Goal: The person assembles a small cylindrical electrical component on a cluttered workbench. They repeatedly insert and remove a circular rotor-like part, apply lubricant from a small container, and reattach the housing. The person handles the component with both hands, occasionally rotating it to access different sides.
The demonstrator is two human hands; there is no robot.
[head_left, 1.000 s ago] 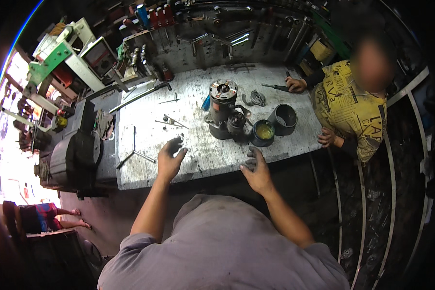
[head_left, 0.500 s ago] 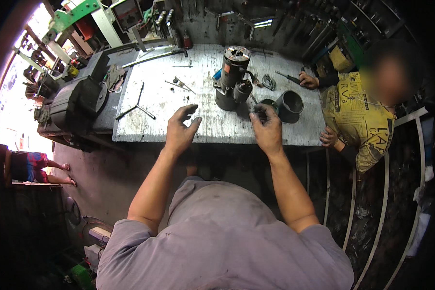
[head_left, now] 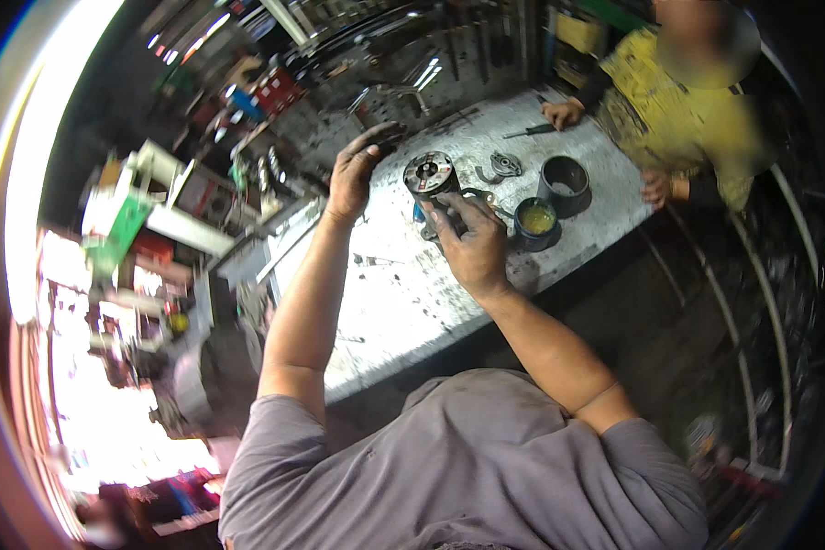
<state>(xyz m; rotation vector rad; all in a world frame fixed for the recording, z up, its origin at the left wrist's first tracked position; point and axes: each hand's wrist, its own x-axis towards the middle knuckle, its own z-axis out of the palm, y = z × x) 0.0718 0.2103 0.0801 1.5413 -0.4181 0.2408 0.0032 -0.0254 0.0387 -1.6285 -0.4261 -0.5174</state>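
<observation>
A dark cylindrical starter motor [head_left: 429, 174] stands upright on the metal-topped workbench [head_left: 403, 316]. My right hand [head_left: 475, 246] is in front of it, fingers bent and apart, covering its lower part. I see nothing held in that hand, and cannot tell whether its fingertips touch the motor. My left hand [head_left: 352, 179] is raised to the left of the motor, open and empty, its fingers stretched toward the back. To the right of my right hand stands a round tin [head_left: 535, 225] with yellowish contents. A dark, open-topped cylinder [head_left: 564, 185] is just behind the tin.
A small metal end cover [head_left: 504, 166] lies behind the tin. At the bench's right end, a person in a yellow shirt [head_left: 637, 87] rests a hand [head_left: 564, 114] by a screwdriver [head_left: 528, 131]. Tools hang along the back wall. A metal rack [head_left: 726, 252] stands at right.
The whole view has turned and tilted. My left hand has risen toward the back of the bench. My right hand has moved left, in front of the motor.
</observation>
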